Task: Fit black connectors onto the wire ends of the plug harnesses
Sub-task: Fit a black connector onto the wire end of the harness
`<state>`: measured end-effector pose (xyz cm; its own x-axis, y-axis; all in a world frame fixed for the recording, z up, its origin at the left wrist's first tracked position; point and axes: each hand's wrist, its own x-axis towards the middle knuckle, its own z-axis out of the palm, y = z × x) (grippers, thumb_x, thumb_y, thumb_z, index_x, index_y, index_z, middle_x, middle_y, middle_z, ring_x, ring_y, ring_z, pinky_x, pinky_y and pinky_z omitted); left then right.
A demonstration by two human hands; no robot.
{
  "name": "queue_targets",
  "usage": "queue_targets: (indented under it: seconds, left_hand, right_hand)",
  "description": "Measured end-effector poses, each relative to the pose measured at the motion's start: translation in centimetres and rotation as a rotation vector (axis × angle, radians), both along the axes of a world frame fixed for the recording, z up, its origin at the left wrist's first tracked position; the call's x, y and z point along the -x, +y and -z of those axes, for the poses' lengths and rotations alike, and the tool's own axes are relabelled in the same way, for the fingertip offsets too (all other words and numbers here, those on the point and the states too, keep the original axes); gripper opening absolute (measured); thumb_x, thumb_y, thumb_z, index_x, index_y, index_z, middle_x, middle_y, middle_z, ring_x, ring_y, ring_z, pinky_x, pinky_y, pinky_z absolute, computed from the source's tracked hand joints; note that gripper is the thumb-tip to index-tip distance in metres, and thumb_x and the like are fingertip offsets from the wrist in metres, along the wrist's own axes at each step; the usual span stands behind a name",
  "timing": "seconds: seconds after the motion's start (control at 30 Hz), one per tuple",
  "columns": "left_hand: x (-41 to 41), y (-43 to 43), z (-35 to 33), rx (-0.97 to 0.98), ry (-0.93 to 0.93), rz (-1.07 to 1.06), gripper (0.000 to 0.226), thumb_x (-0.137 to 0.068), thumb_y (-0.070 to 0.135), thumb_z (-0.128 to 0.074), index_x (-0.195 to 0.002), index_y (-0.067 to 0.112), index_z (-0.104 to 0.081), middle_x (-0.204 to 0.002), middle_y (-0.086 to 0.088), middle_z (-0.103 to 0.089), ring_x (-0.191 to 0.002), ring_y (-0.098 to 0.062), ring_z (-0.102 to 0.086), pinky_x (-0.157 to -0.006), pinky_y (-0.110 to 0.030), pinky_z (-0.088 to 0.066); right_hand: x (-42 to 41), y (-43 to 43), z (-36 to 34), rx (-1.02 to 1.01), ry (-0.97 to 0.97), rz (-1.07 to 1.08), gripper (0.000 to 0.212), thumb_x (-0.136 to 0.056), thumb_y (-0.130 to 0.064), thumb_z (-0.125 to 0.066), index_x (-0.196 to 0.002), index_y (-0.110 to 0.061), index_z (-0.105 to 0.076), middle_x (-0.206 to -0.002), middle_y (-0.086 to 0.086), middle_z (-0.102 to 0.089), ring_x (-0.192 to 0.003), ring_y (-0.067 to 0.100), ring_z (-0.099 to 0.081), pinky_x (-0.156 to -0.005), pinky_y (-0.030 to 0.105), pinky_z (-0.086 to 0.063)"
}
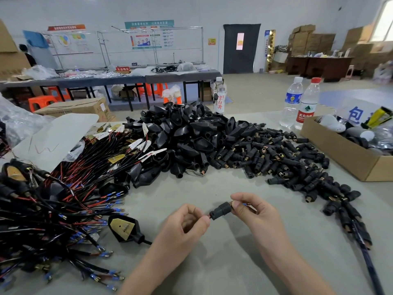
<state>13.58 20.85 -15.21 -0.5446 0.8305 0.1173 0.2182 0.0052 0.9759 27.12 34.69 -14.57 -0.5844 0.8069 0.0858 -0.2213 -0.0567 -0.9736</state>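
Note:
A black connector [220,210] hangs in the air between my two hands, above the grey table. My left hand [188,222] pinches the red wire at the connector's left end. My right hand [253,208] pinches the connector's brass end, where a blue-sleeved wire tip pokes out. A tangle of plug harnesses [53,209] with red and black wires and blue terminals covers the left of the table. One black plug [123,227] lies just left of my left hand. Loose black connectors [276,160] are heaped behind and to the right.
A mound of black plug shells [187,135] fills the middle back. A cardboard box [344,152] of parts stands at the right, with two water bottles [302,105] behind it. A braided cable [365,252] runs along the right front. A plastic bag [53,137] lies at the left.

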Motion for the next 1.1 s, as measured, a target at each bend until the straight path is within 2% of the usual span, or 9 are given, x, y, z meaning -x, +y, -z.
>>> queue_targets:
  seconds: [0.17,0.33,0.47,0.53,0.63,0.7,0.77,0.9,1.1]
  left_hand:
    - [0.1,0.3,0.7,-0.043,0.066,-0.071,0.010,-0.092,0.021,-0.068,-0.086,0.028,-0.064,-0.072,0.005,-0.061,-0.065,-0.009,-0.048,-0.061,-0.020,-0.039]
    - [-0.3,0.6,0.5,-0.066,0.117,-0.122,0.002,-0.085,0.035,-0.063,-0.084,0.033,-0.063,-0.073,-0.007,-0.064,-0.070,-0.025,-0.057,-0.068,-0.037,-0.046]
    - [0.0,0.7,0.8,-0.042,0.136,-0.182,0.011,-0.091,0.027,-0.069,-0.083,0.033,-0.066,-0.074,-0.009,-0.066,-0.065,-0.020,-0.054,-0.065,-0.031,-0.042]
    - [0.3,0.6,0.8,-0.040,0.115,-0.200,0.006,-0.088,0.031,-0.072,-0.084,0.034,-0.069,-0.079,-0.010,-0.069,-0.069,-0.029,-0.058,-0.070,-0.035,-0.045]
    - [0.4,0.5,0.6,-0.045,0.105,-0.215,0.005,-0.080,0.038,-0.071,-0.084,0.036,-0.073,-0.082,-0.012,-0.069,-0.074,-0.029,-0.060,-0.074,-0.039,-0.047]
    - [0.5,0.5,0.7,-0.048,0.123,-0.244,0.011,-0.086,0.027,-0.075,-0.084,0.038,-0.074,-0.083,-0.005,-0.071,-0.079,-0.025,-0.065,-0.078,-0.038,-0.050]
    - [0.5,0.5,0.8,-0.044,0.157,-0.274,0.021,-0.090,0.020,-0.071,-0.084,0.040,-0.074,-0.084,0.005,-0.073,-0.081,-0.011,-0.068,-0.078,-0.024,-0.050]
    - [0.0,0.8,0.7,-0.084,0.097,-0.328,0.005,-0.091,0.024,-0.069,-0.095,0.027,-0.069,-0.089,0.003,-0.074,-0.084,-0.004,-0.070,-0.075,-0.013,-0.050]
    - [-0.2,0.8,0.8,-0.039,0.205,-0.354,0.016,-0.084,0.033,-0.074,-0.095,0.029,-0.063,-0.092,0.013,-0.071,-0.090,-0.004,-0.065,-0.084,-0.022,-0.049]
  right_hand:
    - [0.1,0.1,0.1,0.090,0.033,0.015,0.017,-0.090,-0.001,-0.066,-0.085,-0.013,-0.077,-0.079,0.003,-0.073,-0.080,0.014,-0.073,-0.072,0.013,-0.053]
    - [0.3,-0.2,0.3,0.124,0.055,-0.023,0.022,-0.089,-0.002,-0.067,-0.084,-0.019,-0.079,-0.077,0.001,-0.073,-0.083,0.015,-0.072,-0.077,0.015,-0.055]
    - [0.3,-0.4,0.2,0.102,0.029,-0.057,0.021,-0.089,-0.006,-0.068,-0.088,-0.024,-0.079,-0.080,0.001,-0.075,-0.087,0.016,-0.073,-0.082,0.018,-0.055]
    - [0.2,-0.5,0.0,0.073,0.004,-0.072,0.020,-0.089,-0.008,-0.069,-0.089,-0.026,-0.079,-0.079,-0.001,-0.074,-0.084,0.012,-0.071,-0.077,0.014,-0.053]
    - [0.1,-0.7,-0.2,-0.018,-0.070,-0.084,0.020,-0.087,-0.011,-0.073,-0.092,-0.030,-0.078,-0.077,-0.009,-0.070,-0.074,0.003,-0.063,-0.069,0.007,-0.045]
    - [0.1,-0.8,-0.2,-0.032,-0.074,-0.088,0.023,-0.086,-0.009,-0.073,-0.092,-0.031,-0.078,-0.077,-0.010,-0.071,-0.073,0.002,-0.062,-0.069,0.006,-0.044]
    - [0.2,-0.9,-0.3,-0.035,-0.069,-0.083,0.026,-0.085,-0.007,-0.074,-0.091,-0.032,-0.078,-0.078,-0.009,-0.072,-0.072,0.002,-0.062,-0.068,0.006,-0.044]
    - [0.3,-0.9,-0.3,-0.046,-0.054,-0.060,0.027,-0.084,-0.006,-0.074,-0.089,-0.033,-0.079,-0.074,-0.010,-0.069,-0.069,0.002,-0.060,-0.067,0.007,-0.044]
    - [0.2,-0.6,-0.3,-0.008,-0.027,-0.026,0.025,-0.083,-0.006,-0.075,-0.089,-0.029,-0.079,-0.074,-0.011,-0.067,-0.069,0.003,-0.059,-0.067,0.007,-0.044]
